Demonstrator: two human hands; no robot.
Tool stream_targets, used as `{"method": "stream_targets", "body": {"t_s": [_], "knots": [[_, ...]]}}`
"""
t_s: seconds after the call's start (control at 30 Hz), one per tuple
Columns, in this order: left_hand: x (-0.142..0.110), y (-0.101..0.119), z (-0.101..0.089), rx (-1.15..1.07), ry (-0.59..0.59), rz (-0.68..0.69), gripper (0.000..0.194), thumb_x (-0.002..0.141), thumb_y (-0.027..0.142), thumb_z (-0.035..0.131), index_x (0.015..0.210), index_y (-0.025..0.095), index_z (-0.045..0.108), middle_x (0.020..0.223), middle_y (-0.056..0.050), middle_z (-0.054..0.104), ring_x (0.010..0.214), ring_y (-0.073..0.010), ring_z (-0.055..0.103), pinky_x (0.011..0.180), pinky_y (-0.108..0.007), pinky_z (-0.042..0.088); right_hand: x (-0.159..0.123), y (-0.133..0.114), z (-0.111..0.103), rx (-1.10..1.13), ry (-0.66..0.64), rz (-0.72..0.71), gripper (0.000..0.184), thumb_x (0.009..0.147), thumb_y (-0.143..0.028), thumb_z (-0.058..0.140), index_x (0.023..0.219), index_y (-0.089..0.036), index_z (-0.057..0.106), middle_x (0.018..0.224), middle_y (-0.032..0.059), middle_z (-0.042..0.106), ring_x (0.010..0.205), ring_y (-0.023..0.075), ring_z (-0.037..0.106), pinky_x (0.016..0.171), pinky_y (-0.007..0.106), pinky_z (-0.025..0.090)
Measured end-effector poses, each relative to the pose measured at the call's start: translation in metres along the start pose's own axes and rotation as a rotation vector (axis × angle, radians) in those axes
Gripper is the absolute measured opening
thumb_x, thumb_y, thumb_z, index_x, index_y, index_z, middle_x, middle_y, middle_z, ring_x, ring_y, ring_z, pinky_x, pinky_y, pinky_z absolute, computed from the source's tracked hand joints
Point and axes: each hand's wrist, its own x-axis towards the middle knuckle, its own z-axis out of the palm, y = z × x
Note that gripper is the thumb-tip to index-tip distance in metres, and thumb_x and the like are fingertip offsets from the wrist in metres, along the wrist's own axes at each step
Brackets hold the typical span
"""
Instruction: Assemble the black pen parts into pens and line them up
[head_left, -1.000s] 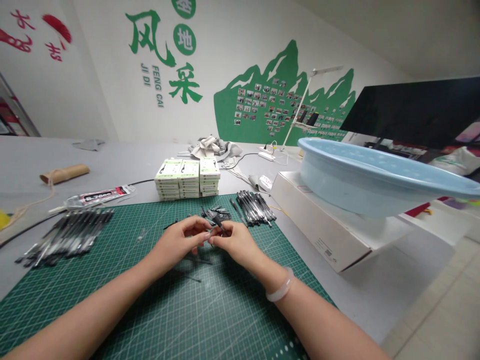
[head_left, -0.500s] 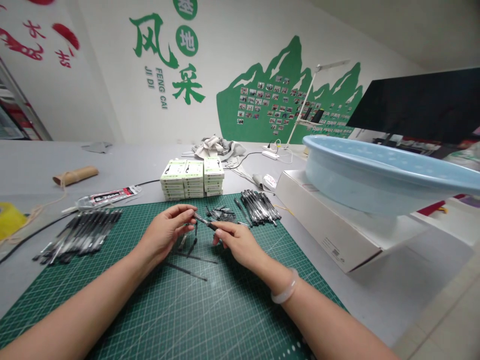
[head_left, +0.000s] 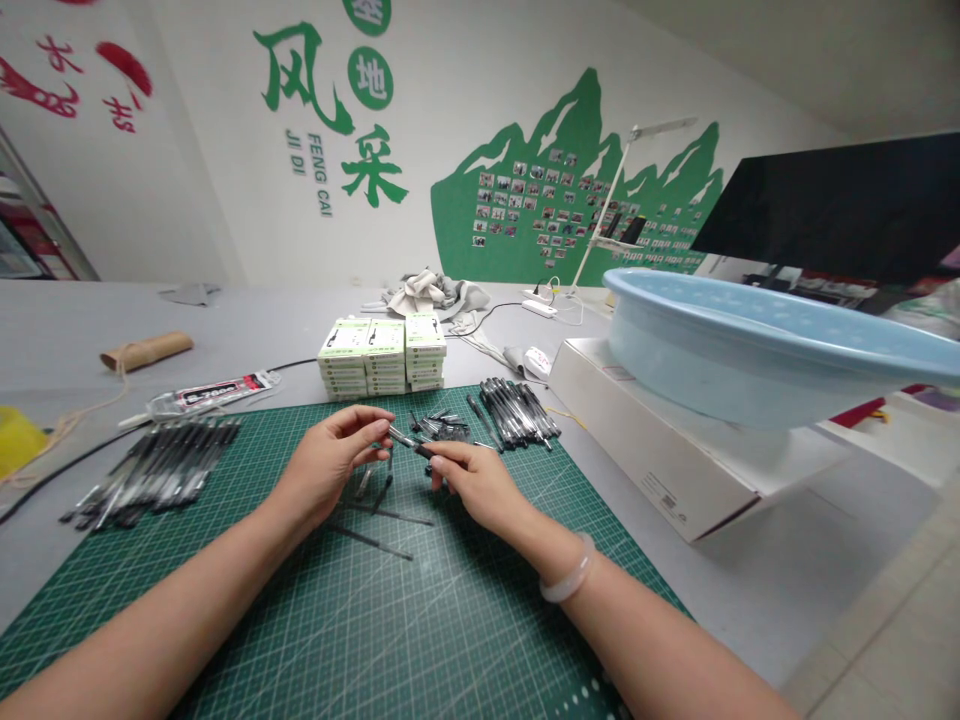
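Above the green cutting mat (head_left: 375, 640), a slim pen (head_left: 403, 438) with a clear barrel and a black section is held between my two hands. The fingertips of my left hand (head_left: 337, 452) pinch its left end. My right hand (head_left: 474, 482) is closed round the black section, its thumb and fingers partly hiding it. Two thin dark refills (head_left: 375, 543) lie on the mat below, with a few small pen parts (head_left: 364, 485) by my left fingers. Beyond my hands is a pile of small black and clear parts (head_left: 444, 425).
Rows of pens lie at left (head_left: 161, 470) and at right (head_left: 516, 412). Stacked small boxes (head_left: 367, 358) stand behind the mat. A blue basin (head_left: 720, 360) rests on a white box (head_left: 667, 455) at right. At left are a bamboo piece (head_left: 148, 350) and a plastic packet (head_left: 214, 395).
Both hands keep their hold on the pen, with only a very slight shift of the fingers. The whole view has moved a little.
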Motion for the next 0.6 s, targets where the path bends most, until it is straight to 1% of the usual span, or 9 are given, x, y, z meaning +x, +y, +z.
{"method": "stream_targets", "body": {"t_s": [0.13,0.2,0.27,0.33,0.4,0.5,0.6], "knots": [[-0.004,0.0004,0.0053,0.061,-0.034,0.001,0.032,0.067,0.038,0.081,0.089,0.018,0.073,0.085,-0.004,0.07,0.077,-0.0173,0.065,0.072,-0.029,0.054,-0.001,-0.001,0.0009,-0.002,0.003,-0.012,0.022,0.089,-0.024,0.055,0.1,-0.022,0.073,0.067,-0.0014,0.066,0.064,0.0144,0.056,0.064,0.026,0.042],[-0.005,0.0007,0.007,0.073,-0.042,-0.001,0.031,0.067,0.037,0.081,0.089,0.018,0.073,0.084,-0.004,0.07,0.077,-0.0176,0.066,0.072,-0.029,0.054,-0.0009,-0.0008,0.0018,0.03,0.022,-0.006,0.016,0.087,-0.024,0.057,0.094,-0.021,0.071,0.066,-0.0019,0.065,0.063,0.014,0.056,0.063,0.026,0.042],[-0.005,0.0008,0.0072,0.069,-0.046,-0.008,0.031,0.067,0.036,0.082,0.09,0.019,0.072,0.083,-0.002,0.07,0.075,-0.0164,0.066,0.072,-0.029,0.054,-0.0004,-0.0007,0.0027,0.066,0.075,-0.001,0.01,0.081,-0.023,0.064,0.09,-0.021,0.068,0.069,-0.0025,0.064,0.062,0.013,0.055,0.062,0.025,0.041],[-0.0042,0.0003,0.0062,0.059,-0.049,-0.013,0.03,0.067,0.036,0.082,0.09,0.019,0.071,0.083,-0.001,0.07,0.074,-0.0153,0.066,0.073,-0.028,0.054,0.0004,-0.001,0.0032,0.077,0.14,-0.003,0.015,0.072,-0.02,0.072,0.085,-0.02,0.065,0.073,-0.003,0.064,0.061,0.0118,0.053,0.061,0.025,0.041],[-0.0031,-0.0007,0.0047,0.051,-0.049,-0.012,0.029,0.068,0.035,0.081,0.089,0.019,0.07,0.083,-0.002,0.07,0.073,-0.0149,0.066,0.073,-0.028,0.054,0.0007,-0.0016,0.0032,0.084,0.171,0.008,0.016,0.067,-0.017,0.074,0.079,-0.02,0.063,0.072,-0.0032,0.063,0.06,0.0113,0.052,0.059,0.025,0.041],[-0.0024,-0.0021,0.0033,0.037,-0.045,-0.011,0.029,0.069,0.035,0.081,0.088,0.017,0.07,0.082,-0.002,0.07,0.072,-0.0144,0.066,0.072,-0.028,0.054,-0.0001,-0.0029,0.0028,0.153,0.152,0.053,0.011,0.07,-0.019,0.072,0.074,-0.019,0.061,0.062,-0.0039,0.059,0.054,0.0122,0.054,0.054,0.025,0.042],[-0.0032,-0.0024,0.0037,0.021,-0.044,-0.012,0.028,0.069,0.034,0.082,0.087,0.016,0.07,0.08,-0.002,0.069,0.07,-0.0138,0.065,0.072,-0.028,0.053,-0.0018,-0.0038,0.0026,0.187,0.152,0.044,0.008,0.072,-0.022,0.07,0.074,-0.019,0.062,0.058,-0.0038,0.057,0.05,0.0125,0.054,0.051,0.025,0.041]]}}
